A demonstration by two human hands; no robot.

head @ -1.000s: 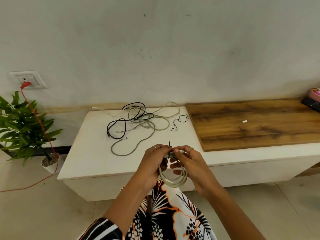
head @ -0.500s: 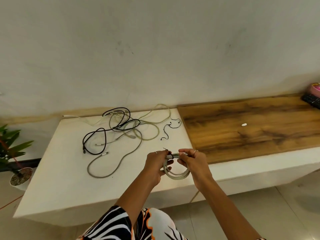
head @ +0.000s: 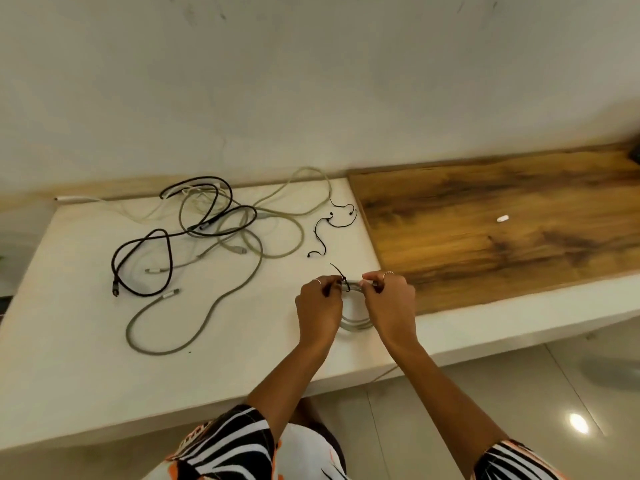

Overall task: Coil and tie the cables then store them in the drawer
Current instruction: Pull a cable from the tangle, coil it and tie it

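Both hands dropped lower onto tabletop [head: 86, 375] since a second ago. Left hand [head: 319, 308] and right hand [head: 389, 303] each pinching grey coil [head: 356, 322], black tie [head: 341, 277] looks cinched, hard to tell. Loose cables [head: 194, 237] uncoiled, drawer unseen.

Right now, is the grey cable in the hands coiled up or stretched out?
Coiled: the grey cable hangs in loops between the left hand and right hand.
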